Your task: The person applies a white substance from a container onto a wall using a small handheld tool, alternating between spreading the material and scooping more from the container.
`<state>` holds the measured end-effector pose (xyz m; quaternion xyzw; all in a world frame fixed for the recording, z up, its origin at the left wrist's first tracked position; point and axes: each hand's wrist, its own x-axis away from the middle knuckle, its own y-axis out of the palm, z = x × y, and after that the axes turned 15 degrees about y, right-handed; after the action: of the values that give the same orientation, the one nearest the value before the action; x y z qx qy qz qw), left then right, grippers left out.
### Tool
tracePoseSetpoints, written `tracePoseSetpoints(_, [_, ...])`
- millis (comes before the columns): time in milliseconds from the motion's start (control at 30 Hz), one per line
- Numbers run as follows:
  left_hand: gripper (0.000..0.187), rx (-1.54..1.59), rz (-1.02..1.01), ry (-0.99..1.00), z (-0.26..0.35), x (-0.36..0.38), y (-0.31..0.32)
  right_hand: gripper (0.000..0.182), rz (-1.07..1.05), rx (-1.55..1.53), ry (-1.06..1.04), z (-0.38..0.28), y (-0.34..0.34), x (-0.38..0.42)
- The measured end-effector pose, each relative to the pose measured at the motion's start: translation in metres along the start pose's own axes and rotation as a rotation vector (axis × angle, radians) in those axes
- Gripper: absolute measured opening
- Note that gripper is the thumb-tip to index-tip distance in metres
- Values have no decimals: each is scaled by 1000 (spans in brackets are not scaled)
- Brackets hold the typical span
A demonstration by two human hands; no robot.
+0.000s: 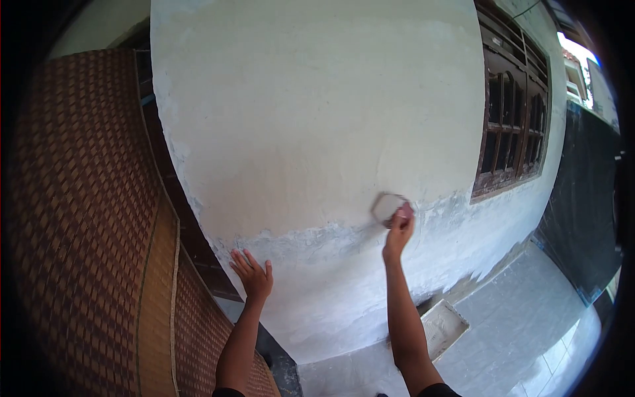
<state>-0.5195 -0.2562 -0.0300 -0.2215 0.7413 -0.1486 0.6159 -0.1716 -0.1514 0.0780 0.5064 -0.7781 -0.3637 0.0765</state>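
Note:
A pale plastered wall [317, 132] fills the middle of the view, with a rough, whiter band across its lower part. My left hand [253, 275] rests on the wall near its left corner, fingers spread, holding nothing. Farther right, my right hand [399, 231] is closed around the reddish handle part of a thin tool [382, 205], whose outline is blurred against the wall. The tool lies at the upper edge of the whiter band.
A woven brown panel [79, 198] stands close on the left. A dark-framed window [512, 119] is at the upper right. On the tiled floor [509, 317] sits a shallow tray [456, 335] with whitish material. A dark board [582, 205] leans at the far right.

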Motion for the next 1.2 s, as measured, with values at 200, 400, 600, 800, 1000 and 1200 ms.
tracePoseSetpoints(200, [81, 6, 4, 13, 1, -2, -5, 24, -332, 508, -236, 20, 40, 25])
tracePoseSetpoints(400, [83, 42, -28, -43, 9, -4, -9, 21, 100, 25, -49, 13, 4, -8])
tracePoseSetpoints(600, [85, 138, 23, -115, 43, -12, -15, 21, -370, 453, -292, 18, 39, 36])
tracePoseSetpoints(800, [82, 206, -83, 10, 71, -11, -44, 21, -38, 12, 74, 19, -1, -9])
tracePoseSetpoints(1000, [81, 259, -170, 143, 117, -31, -56, 21, -80, 70, 139, -1, -70, -19])
tracePoseSetpoints(1200, [76, 310, -173, 243, 201, -60, -56, 25, -127, 102, 204, -33, -186, -31])
